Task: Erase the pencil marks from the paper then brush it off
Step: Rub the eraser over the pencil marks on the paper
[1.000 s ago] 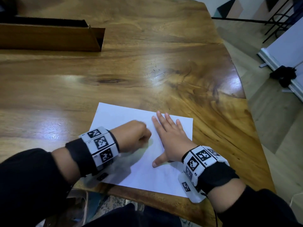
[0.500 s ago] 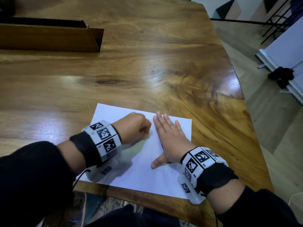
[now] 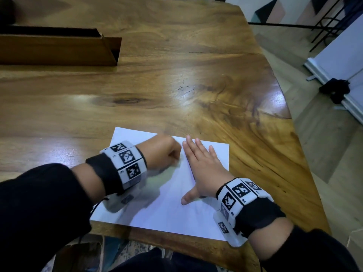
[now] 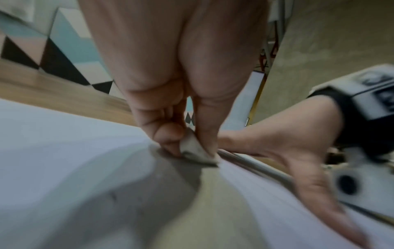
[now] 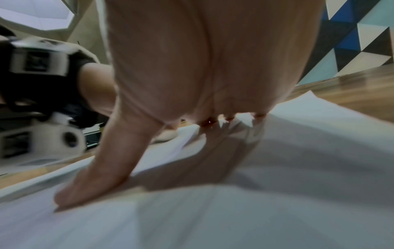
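A white sheet of paper (image 3: 167, 209) lies near the front edge of the wooden table (image 3: 176, 85). My left hand (image 3: 165, 152) is fisted over the sheet's upper middle. In the left wrist view it pinches a small, dirty white eraser (image 4: 195, 150) between thumb and fingers, its tip on the paper (image 4: 64, 143). My right hand (image 3: 202, 169) lies flat on the right half of the sheet, fingers straight and thumb spread, pressing the paper (image 5: 298, 168) down. I make out no clear pencil marks; both wrist views are blurred.
A long brown cardboard box (image 3: 59, 48) lies open-ended at the table's far left. The table's curved right edge (image 3: 294, 144) drops to a tiled floor with a black object (image 3: 335, 91) beside a white panel. My lap shows below the front edge.
The left fist with the eraser has shifted slightly up and right across the sheet, with motion blur. The right hand stays flat in the same place.
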Motion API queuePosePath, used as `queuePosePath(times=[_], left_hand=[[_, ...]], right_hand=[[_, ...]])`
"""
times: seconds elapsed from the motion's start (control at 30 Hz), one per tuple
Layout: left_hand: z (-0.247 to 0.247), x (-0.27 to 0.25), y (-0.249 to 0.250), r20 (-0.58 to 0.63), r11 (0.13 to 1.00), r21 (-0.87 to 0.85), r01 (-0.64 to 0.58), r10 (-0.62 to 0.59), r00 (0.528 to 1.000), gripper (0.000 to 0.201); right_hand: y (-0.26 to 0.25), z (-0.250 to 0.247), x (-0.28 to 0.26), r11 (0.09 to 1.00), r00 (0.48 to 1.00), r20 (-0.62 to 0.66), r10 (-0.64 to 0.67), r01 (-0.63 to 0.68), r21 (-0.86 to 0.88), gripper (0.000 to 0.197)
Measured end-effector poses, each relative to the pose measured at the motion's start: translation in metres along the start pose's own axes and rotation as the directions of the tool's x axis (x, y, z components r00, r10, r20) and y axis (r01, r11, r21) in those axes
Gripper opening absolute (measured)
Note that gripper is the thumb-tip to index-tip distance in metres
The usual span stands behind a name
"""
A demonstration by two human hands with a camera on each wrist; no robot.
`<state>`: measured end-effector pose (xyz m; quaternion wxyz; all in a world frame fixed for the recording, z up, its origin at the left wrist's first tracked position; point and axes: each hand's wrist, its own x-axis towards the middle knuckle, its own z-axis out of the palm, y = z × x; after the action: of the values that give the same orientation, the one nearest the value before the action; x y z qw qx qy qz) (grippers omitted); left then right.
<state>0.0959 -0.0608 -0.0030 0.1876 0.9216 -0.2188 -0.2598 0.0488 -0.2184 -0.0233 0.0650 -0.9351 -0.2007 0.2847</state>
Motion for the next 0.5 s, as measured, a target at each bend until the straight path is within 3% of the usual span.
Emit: queuePosePath(times=[0.07, 0.13, 0.17, 0.23, 0.3, 0.33, 0.5], left_hand=[[-0.003, 0.014, 0.001, -0.170, 0.999, 0.001, 0.051, -0.050, 0.984, 0.008], [0.001, 0.014, 0.005, -0.248, 0.998, -0.019, 0.065, -0.068, 0.967, 0.010], [0.005, 0.008, 0.006, -0.226, 0.998, -0.034, 0.046, -0.052, 0.973, 0.011], [0.012, -0.007, 0.006, -0.059, 0.999, -0.025, -0.039, 0.038, 0.998, 0.011], [0.015, -0.018, 0.004, 0.129, 0.995, 0.004, -0.096, 0.095, 0.987, 0.012], [0.015, -0.019, 0.002, 0.167, 0.994, 0.008, -0.106, 0.103, 0.981, 0.013], [0.020, -0.024, 0.002, 0.104, 0.996, -0.010, -0.085, 0.086, 0.991, 0.014]], right_hand=[[0.000, -0.001, 0.000, 1.000, 1.000, 0.000, 0.004, -0.004, -0.001, 0.149], [-0.001, -0.002, -0.001, 1.000, 1.000, 0.006, 0.004, -0.004, -0.007, 0.148], [-0.001, -0.002, -0.001, 1.000, 1.000, 0.006, 0.003, -0.003, -0.008, 0.148], [0.000, -0.001, -0.001, 1.000, 1.000, 0.006, 0.001, -0.001, -0.006, 0.147], [0.000, -0.001, -0.001, 1.000, 1.000, 0.010, -0.002, 0.002, 0.000, 0.148], [0.000, -0.001, -0.001, 1.000, 1.000, 0.013, -0.003, 0.003, 0.003, 0.148], [0.010, -0.004, -0.007, 0.999, 0.999, 0.033, 0.018, -0.019, 0.027, 0.146]])
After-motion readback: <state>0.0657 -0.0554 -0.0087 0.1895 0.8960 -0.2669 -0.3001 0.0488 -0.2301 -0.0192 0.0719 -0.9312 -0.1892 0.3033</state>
